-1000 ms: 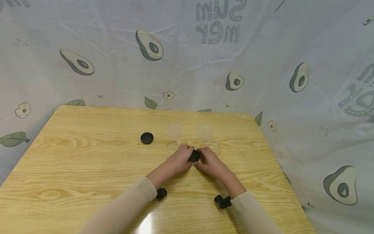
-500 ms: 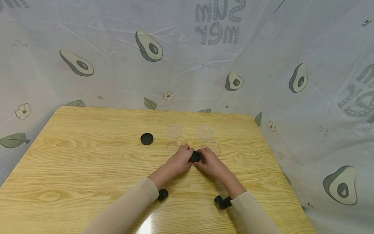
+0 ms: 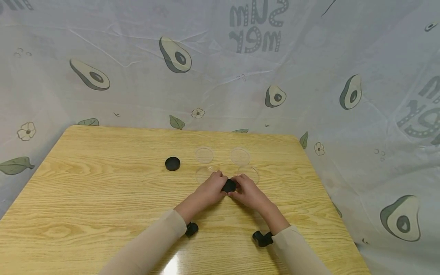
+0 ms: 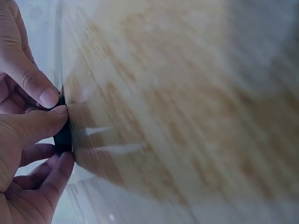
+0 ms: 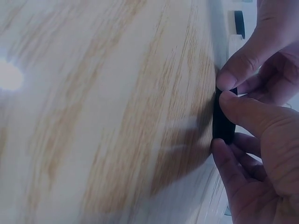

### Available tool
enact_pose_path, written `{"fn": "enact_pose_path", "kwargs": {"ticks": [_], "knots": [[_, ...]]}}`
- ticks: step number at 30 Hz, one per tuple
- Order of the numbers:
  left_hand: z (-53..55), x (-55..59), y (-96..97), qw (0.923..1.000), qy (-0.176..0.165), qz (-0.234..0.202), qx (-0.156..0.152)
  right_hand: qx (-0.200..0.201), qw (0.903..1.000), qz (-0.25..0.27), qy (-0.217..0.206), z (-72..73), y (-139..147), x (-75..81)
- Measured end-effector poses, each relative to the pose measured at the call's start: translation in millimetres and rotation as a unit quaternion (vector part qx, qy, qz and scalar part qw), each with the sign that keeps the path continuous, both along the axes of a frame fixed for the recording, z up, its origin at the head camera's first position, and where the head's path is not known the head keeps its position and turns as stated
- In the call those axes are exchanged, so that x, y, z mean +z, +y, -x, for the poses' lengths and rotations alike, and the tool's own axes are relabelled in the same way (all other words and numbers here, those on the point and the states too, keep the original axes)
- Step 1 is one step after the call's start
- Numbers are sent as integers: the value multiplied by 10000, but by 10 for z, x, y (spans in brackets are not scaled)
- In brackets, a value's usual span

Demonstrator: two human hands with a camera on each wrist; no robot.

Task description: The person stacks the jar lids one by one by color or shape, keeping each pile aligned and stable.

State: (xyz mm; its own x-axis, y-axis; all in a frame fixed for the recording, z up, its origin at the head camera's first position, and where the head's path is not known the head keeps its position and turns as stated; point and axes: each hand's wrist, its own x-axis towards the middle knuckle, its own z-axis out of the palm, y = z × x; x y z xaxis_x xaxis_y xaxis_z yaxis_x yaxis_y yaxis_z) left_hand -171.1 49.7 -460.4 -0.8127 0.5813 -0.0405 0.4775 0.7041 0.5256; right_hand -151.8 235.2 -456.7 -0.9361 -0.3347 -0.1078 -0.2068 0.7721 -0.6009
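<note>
Between both hands, low over the table, is a small black disc. My left hand pinches its left edge in the head view, and my right hand grips the right side with thumb and fingers. Both wrist views show the black disc edge-on, with thumbs and fingertips around its rim. Its underside is hidden. A second black disc lies on the table, left of the hands. Just beyond the hands lie several clear round discs, among them a far-left clear disc and a far-right clear disc.
The wood-grain table reaches back to a pale curtain printed with avocados. Near-left and near-right clear discs are partly covered by the hands. Black wrist mounts stick out beneath the sleeves.
</note>
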Motion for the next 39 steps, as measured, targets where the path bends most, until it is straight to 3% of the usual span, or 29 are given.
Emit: {"fn": "enact_pose_path", "kwargs": {"ticks": [8,14,20,29,39], "knots": [[-2,-26,-65,9998,102,-167,31,137,9998,-36,113,-15,-21,54],[-26,28,-213,9981,111,-572,204,384,9988,106,270,-1,-118,133],[-51,101,-375,9965,198,-745,333,453,9986,200,165,15,-272,214],[-91,187,-686,9953,129,-671,682,555,9979,336,-23,53,-588,280],[-147,156,-1007,9937,264,-703,827,985,9949,209,33,95,-884,268]]}}
